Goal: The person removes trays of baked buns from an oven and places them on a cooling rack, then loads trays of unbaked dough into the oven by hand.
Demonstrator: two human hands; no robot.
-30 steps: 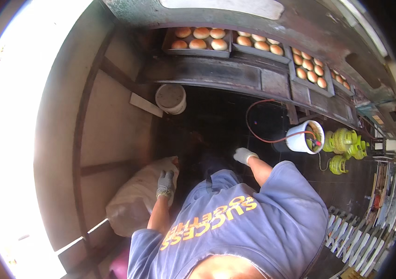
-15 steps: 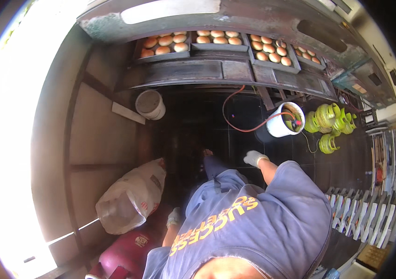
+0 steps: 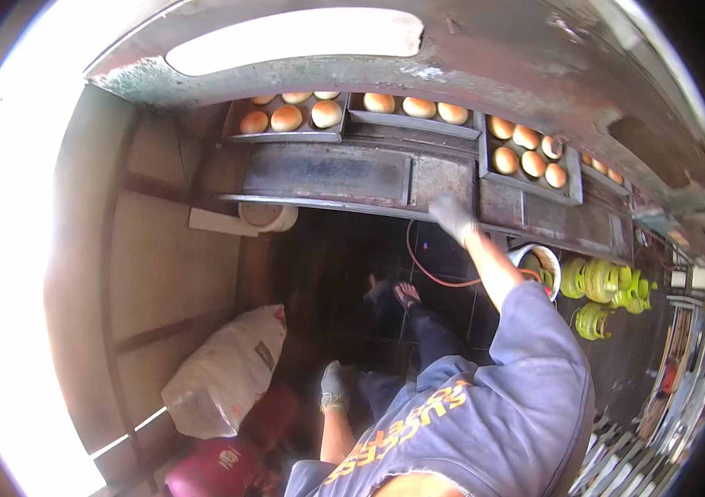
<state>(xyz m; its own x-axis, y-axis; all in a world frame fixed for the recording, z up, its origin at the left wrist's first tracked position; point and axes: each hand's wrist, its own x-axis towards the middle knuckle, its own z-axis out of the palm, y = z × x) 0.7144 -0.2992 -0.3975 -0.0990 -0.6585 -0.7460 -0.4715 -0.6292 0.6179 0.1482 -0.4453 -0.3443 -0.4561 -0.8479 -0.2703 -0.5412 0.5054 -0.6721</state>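
left hand [image 3: 334,388] gloved, hangs low by the thigh, near white sack [image 3: 224,373]; grip empty, fingers loosely curled | right hand [image 3: 453,217] gloved, raised to the oven front [image 3: 328,174], touching its edge; grip unclear | farthest: bun trays [image 3: 286,116] on the surface above

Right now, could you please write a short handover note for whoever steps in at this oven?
Right hand: gloved, arm stretched forward, at the front edge of the dark metal oven; whether it grips anything cannot be told.
Left hand: gloved, down at the person's side, holding nothing visible.
Trays of browned buns sit in a row along the oven top.
On the floor: an orange hose, a white bucket, a white sack at left.
Done: buns look baked.
Left: all trays still on the oven.
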